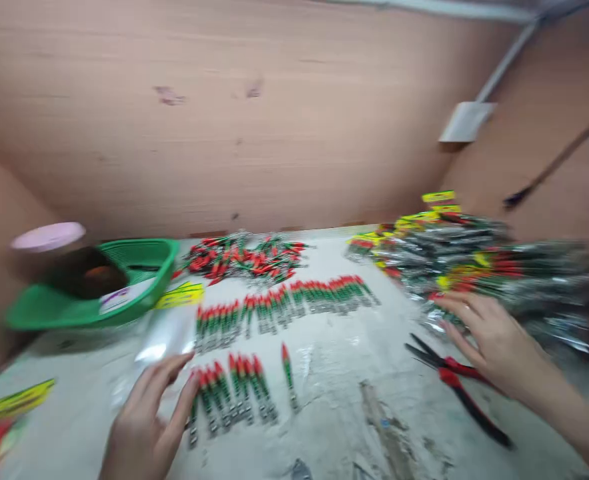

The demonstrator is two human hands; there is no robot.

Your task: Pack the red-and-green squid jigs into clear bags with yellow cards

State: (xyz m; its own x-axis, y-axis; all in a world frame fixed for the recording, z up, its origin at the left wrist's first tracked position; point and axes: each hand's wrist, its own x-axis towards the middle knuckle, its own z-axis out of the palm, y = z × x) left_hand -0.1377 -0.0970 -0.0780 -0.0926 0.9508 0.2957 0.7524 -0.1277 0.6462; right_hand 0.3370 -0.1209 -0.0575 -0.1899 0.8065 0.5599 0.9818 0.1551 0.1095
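The front row of slim green sticks with red pointed tips and silvery ends (239, 383) lies on the white, worn table (334, 363), long axes running away from the person, red tips farthest. A lone red-tipped green stick (287, 373) lies just right of it, similarly aligned. The left hand (149, 413) is nearer, its parted, unclenched fingers at the row's left end; contact is unclear. Rightward, red-and-black-handled pliers (449, 373) lie splayed beside the right hand (484, 340), whose extended fingers reach the glossy clear plastic packets (514, 267); whether they grip one, I cannot tell.
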